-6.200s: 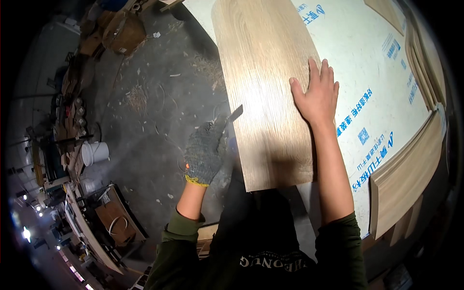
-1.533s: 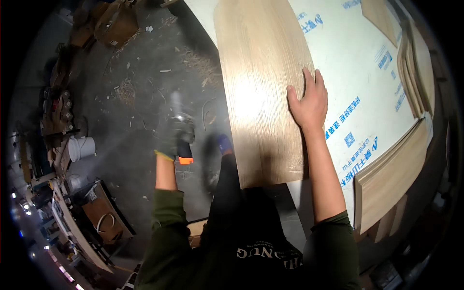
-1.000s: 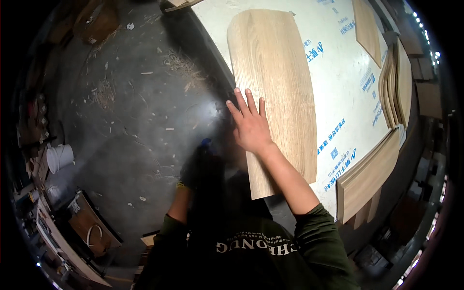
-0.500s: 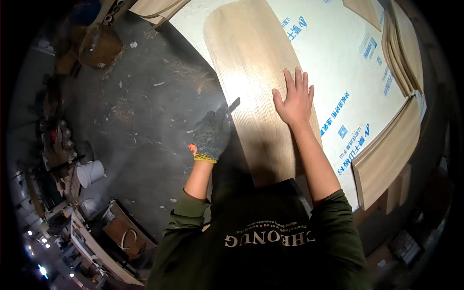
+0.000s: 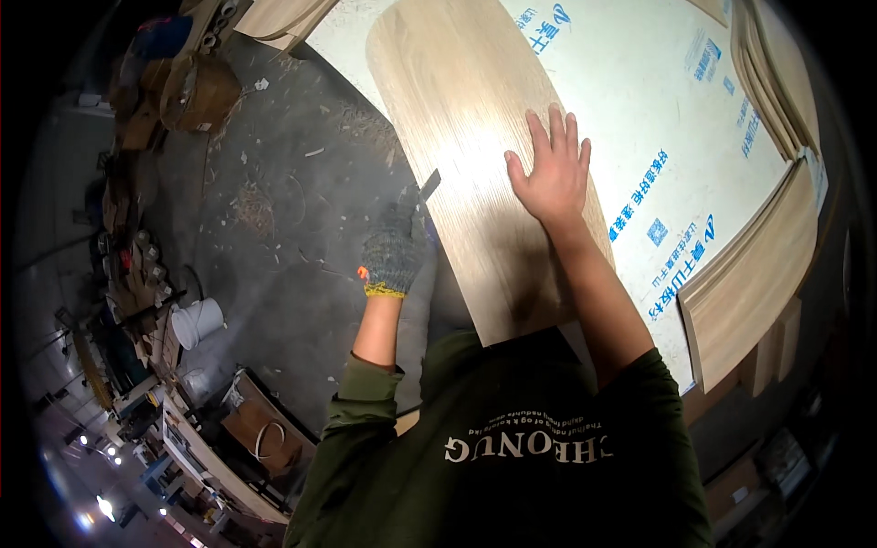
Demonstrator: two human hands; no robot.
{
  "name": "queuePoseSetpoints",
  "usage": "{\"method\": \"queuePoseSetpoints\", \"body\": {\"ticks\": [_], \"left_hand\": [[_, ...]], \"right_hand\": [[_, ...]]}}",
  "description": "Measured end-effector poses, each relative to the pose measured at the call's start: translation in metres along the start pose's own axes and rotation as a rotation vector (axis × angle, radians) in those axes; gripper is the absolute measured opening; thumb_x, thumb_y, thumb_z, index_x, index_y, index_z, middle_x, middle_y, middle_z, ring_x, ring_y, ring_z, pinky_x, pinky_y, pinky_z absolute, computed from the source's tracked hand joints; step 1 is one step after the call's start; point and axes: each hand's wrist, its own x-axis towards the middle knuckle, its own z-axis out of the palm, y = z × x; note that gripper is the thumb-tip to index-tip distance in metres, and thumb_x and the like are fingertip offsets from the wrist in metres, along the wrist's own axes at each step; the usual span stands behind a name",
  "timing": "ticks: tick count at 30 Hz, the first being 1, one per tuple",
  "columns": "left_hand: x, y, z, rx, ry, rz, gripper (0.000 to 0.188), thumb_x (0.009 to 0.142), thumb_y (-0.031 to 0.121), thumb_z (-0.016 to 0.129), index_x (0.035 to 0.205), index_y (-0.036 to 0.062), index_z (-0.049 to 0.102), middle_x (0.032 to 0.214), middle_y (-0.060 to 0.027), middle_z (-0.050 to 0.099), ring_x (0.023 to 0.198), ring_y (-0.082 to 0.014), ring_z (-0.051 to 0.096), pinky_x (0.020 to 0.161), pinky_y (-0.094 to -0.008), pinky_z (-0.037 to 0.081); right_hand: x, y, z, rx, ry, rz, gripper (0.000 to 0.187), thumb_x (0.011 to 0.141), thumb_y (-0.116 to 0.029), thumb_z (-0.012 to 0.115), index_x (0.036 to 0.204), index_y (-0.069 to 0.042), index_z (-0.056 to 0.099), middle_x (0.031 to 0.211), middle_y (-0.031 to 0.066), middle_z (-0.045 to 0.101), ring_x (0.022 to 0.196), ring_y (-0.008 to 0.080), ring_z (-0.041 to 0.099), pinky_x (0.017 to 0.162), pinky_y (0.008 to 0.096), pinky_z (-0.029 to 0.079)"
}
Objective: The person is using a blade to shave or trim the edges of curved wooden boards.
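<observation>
Frame centre: left hand grips blade at edge of board, contact unclear; spread right hand should press steadily.

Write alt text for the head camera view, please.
A gloved left hand holds a dark blade at the left edge of a wood-grain board, while the bare right hand rests spread on top. Beneath lies a white printed panel.

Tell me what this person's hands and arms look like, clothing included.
The left hand wears a dark grey knitted glove with a yellow edge at the wrist. The right hand is bare, with no glove. Both sleeves are dark green and end short of the wrists, leaving lengths of forearm uncovered.
</observation>
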Motion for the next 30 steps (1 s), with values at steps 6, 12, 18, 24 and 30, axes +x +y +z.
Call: {"method": "queuePoseSetpoints", "body": {"ticks": [6, 12, 18, 24, 30], "left_hand": [[0.010, -0.008, 0.002, 0.056, 0.057, 0.015, 0.036, 0.095, 0.029, 0.052, 0.125, 0.0093, 0.059, 0.113, -0.0211, 0.063, 0.101, -0.0401, 0.061, 0.086, -0.0467, 0.050], [0.001, -0.006, 0.003, 0.022, 0.070, 0.047, 0.036, 0.095, 0.029, 0.053, 0.125, 0.0110, 0.060, 0.115, -0.0206, 0.063, 0.100, -0.0404, 0.062, 0.086, -0.0472, 0.050], [0.005, -0.010, 0.002, 0.092, 0.071, 0.097, 0.036, 0.094, 0.027, 0.053, 0.124, 0.0094, 0.060, 0.111, -0.0207, 0.065, 0.098, -0.0401, 0.062, 0.083, -0.0474, 0.051], [0.012, -0.002, -0.001, 0.112, 0.007, -0.002, 0.035, 0.094, 0.026, 0.053, 0.123, 0.0079, 0.061, 0.109, -0.0220, 0.064, 0.096, -0.0398, 0.062, 0.084, -0.0463, 0.051], [0.018, -0.010, 0.002, 0.126, 0.019, 0.042, 0.035, 0.094, 0.027, 0.052, 0.121, 0.0077, 0.061, 0.108, -0.0230, 0.064, 0.098, -0.0399, 0.062, 0.085, -0.0464, 0.050]], "right_hand": [[0.001, -0.004, -0.001, 0.008, -0.006, 0.000, 0.065, 0.084, -0.043, 0.060, 0.141, -0.016, 0.046, 0.152, 0.0154, 0.033, 0.144, 0.0354, 0.022, 0.115, 0.0575, 0.016], [0.000, -0.003, -0.001, -0.003, -0.018, 0.004, 0.066, 0.084, -0.043, 0.060, 0.143, -0.017, 0.043, 0.153, 0.0145, 0.032, 0.145, 0.0341, 0.021, 0.116, 0.0565, 0.016], [0.001, -0.004, -0.004, -0.035, -0.046, 0.011, 0.066, 0.085, -0.043, 0.058, 0.144, -0.017, 0.042, 0.153, 0.0139, 0.031, 0.145, 0.0334, 0.020, 0.116, 0.0558, 0.015], [0.000, -0.003, -0.003, -0.051, -0.053, 0.006, 0.066, 0.086, -0.044, 0.057, 0.144, -0.018, 0.042, 0.154, 0.0136, 0.030, 0.146, 0.0322, 0.020, 0.117, 0.0534, 0.015], [0.001, -0.004, -0.004, -0.041, -0.075, 0.018, 0.066, 0.086, -0.044, 0.056, 0.144, -0.018, 0.041, 0.154, 0.0131, 0.029, 0.146, 0.0317, 0.019, 0.118, 0.0520, 0.015]]}}
